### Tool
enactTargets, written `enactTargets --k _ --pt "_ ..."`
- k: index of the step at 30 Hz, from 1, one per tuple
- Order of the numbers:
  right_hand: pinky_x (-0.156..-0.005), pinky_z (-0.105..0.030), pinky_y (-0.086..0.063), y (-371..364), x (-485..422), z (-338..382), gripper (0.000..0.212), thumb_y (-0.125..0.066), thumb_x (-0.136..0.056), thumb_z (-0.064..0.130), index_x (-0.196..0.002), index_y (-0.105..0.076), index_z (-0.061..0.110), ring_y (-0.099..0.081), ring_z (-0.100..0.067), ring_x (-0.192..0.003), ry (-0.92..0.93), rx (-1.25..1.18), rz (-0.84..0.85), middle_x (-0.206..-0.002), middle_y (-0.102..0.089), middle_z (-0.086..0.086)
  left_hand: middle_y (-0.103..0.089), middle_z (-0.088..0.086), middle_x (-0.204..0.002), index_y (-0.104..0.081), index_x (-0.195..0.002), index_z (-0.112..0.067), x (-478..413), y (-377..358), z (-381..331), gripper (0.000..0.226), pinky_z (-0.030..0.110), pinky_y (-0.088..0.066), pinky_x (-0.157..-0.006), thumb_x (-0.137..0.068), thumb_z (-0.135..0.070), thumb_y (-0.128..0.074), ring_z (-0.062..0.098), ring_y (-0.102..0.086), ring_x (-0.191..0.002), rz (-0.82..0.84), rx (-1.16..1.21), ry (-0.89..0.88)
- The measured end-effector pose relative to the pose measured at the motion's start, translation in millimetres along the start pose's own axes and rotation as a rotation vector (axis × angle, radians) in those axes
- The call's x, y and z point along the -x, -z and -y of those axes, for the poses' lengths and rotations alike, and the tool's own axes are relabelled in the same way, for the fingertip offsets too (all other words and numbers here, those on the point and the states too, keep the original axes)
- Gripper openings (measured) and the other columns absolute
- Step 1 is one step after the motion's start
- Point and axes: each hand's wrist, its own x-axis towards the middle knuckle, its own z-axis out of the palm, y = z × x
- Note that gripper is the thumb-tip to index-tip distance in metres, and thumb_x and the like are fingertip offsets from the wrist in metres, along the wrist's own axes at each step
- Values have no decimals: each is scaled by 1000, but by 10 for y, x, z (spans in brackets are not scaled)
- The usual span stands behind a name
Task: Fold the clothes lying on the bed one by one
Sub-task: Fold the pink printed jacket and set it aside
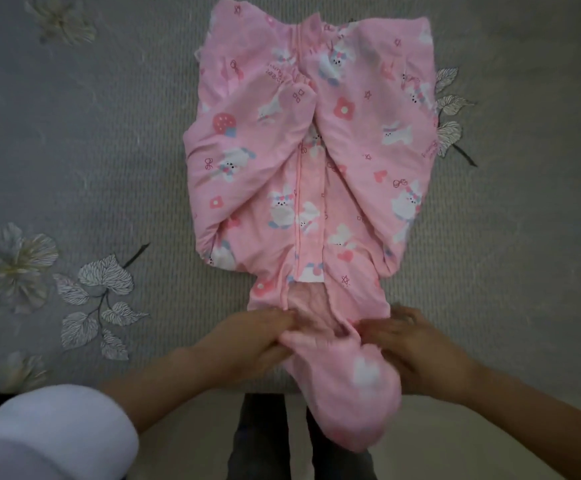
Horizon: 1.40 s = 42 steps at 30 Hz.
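Hood (pixel 348 410) of pink garment (pixel 316 150) motion-blurred, right hand (pixel 417 348) fingertips smeared, white sleeve (pixel 47 434) cut off lower-left

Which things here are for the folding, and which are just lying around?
For the folding: the pink bunny-print garment; the left hand and right hand, both gripping its near end.

Just there: the grey flowered bedcover under it; the white sleeve; the dark trousers below the bed's edge.

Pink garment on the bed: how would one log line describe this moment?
pink garment: sleeves folded in, on bed | left-hand grip: holds near end | right-hand grip: holds near end
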Motion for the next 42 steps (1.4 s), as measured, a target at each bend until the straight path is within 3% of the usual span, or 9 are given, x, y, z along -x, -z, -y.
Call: enactTargets --k 3,6,11,17,23,29,32,37,42 --pt "-68 -42 -50 217 -96 -9 12 -59 -87 14 -82 -67 6 -64 -26 -73 -317 -482 -144 -79 -69 -7 -61 -20 -75 -56 -85 -44 -124 192 -77 20 22 -43 -60 -88 -56 -40 -2 -53 -65 -356 442 295" --pt "-70 -28 -53 509 -261 14 17 -55 -91 18 -90 -71 13 -67 -12 -77 -404 -701 -386 -87 -73 -1 -58 -14 -115 -45 -126 -37 -142 330 -161 40 22 -47 -80 -89 -49 -43 2 -57 -100 -691 630 366" --pt "-64 -30 -51 835 -605 159 27 -53 -87 27 -87 -67 3 -63 -16 -72 -407 -726 -587 -81 -69 -12 -33 -16 -143 -26 -147 -27 -233 289 -287 84 7 -30 -101 -77 -43 -71 -5 -32 -131 -482 134 172" --pt "-61 -42 -47 1172 -986 92 26 -61 -90 23 -78 -61 0 -58 -28 -68 -426 -504 -807 -72 -62 -14 -67 -23 -86 -63 -95 -33 -660 932 -235 11 9 -46 -65 -87 -28 -59 -2 -63 -74 -892 375 255" --pt "-48 -15 -29 1444 -1814 -237 35 -60 -89 22 -61 -45 9 -34 -1 -49 -563 -558 -992 -54 -37 8 -50 3 -131 -47 -127 -16 -1243 1405 -213 31 35 -40 -105 -96 -16 -45 20 -48 -124 -1037 22 -33" --pt "-78 -33 -43 1464 -2065 -576 17 -60 -89 20 -100 -60 6 -54 -18 -85 -650 -401 -784 -95 -61 -8 11 2 -159 -10 -152 -31 -1670 1169 273 63 46 6 -118 -96 -44 -36 29 13 -146 -363 -609 125" --pt "-104 -36 -33 1393 -1871 -503 49 -56 -88 16 -135 -47 4 -44 -27 -126 -400 12 -757 -137 -49 -15 26 -3 -152 2 -150 -35 -1863 1194 637 69 40 20 -114 -94 -55 -33 26 24 -143 -265 -653 218" --pt "-121 -38 -3 947 -1656 -493 64 -26 -101 42 -153 -6 11 11 -19 -147 -368 319 -77 -161 1 -7 12 4 -159 -5 -151 -31 -1992 1089 798 71 44 12 -117 -90 -58 -28 28 16 -146 -203 -584 205" --pt "-120 -37 8 767 -1707 -596 66 -19 -100 41 -150 13 11 23 -20 -145 -435 388 15 -159 19 -6 -15 17 -157 -32 -148 -18 -1954 1007 766 66 51 -5 -119 -89 -45 -41 38 -5 -146 -243 -549 191"
